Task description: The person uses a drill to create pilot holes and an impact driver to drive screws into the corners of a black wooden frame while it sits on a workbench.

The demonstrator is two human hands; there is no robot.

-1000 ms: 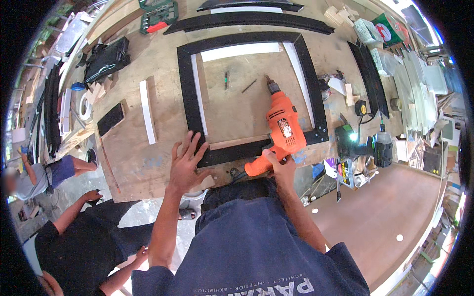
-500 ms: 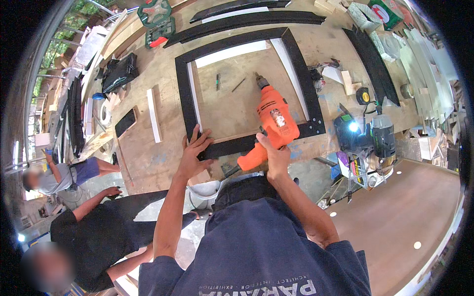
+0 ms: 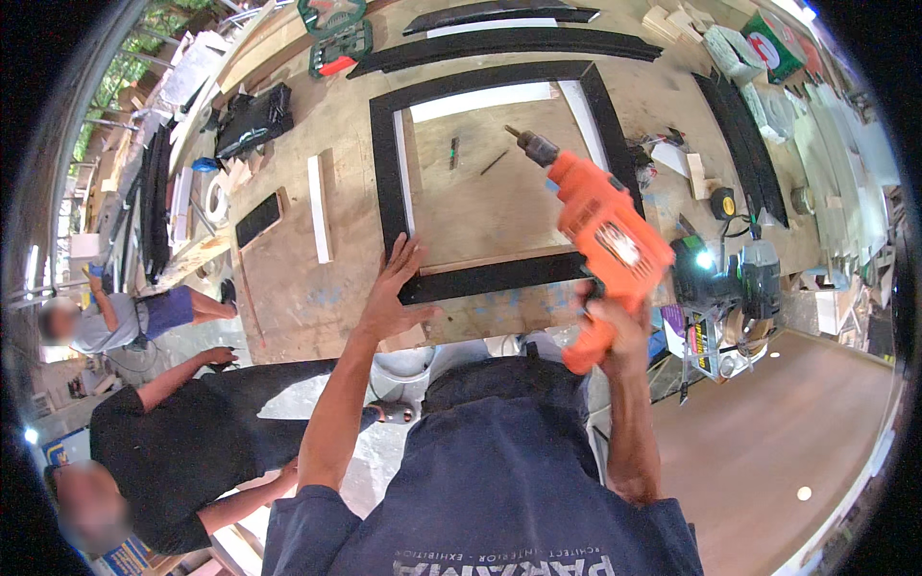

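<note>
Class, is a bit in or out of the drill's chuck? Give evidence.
In: a bit juts from the chuck of the orange drill.

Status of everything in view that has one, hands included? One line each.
Orange drill: held; running or not, can't tell
Right hand: closed around the drill
Black frame: lying flat, near right corner hidden by drill
Left hand: open, spread over frame's near left corner
Green tool case: open
Phone: lying flat, screen dark
Small light: lit
</note>
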